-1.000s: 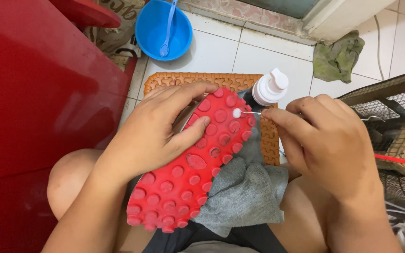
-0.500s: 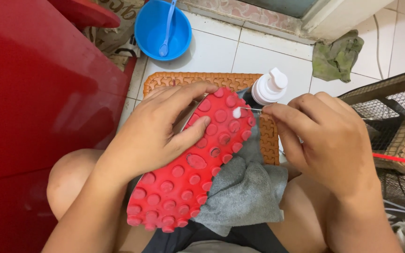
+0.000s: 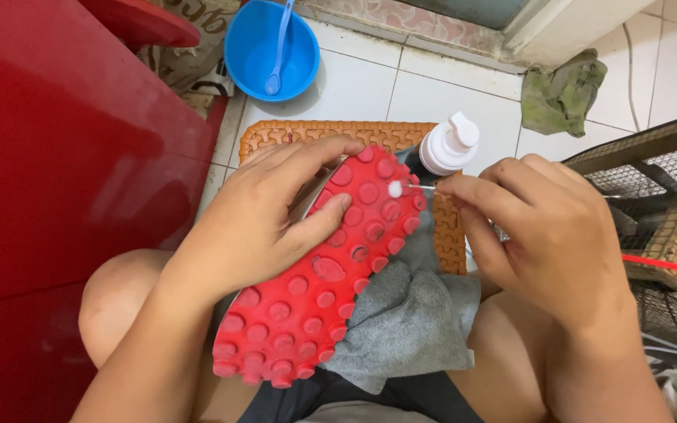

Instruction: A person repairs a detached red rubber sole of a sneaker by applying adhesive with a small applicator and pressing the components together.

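Over the person's lap, the left hand (image 3: 264, 223) clamps a shoe with a red studded sole (image 3: 319, 270) turned up, grip wrapped round its edge. The right hand (image 3: 546, 231) pinches a cotton swab (image 3: 403, 188) — tip touching a stud near the toe. Judged: swabbing between studs; next calls for small, steady strokes (grey cloth (image 3: 409, 321) beneath). Sole's long axis runs lower-left to upper-right — toe away.

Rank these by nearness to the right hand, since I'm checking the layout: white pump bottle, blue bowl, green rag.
From the right hand:
1. White pump bottle, just up-left of the fingers.
2. Green rag, above on the tiles.
3. Blue bowl, far upper left.
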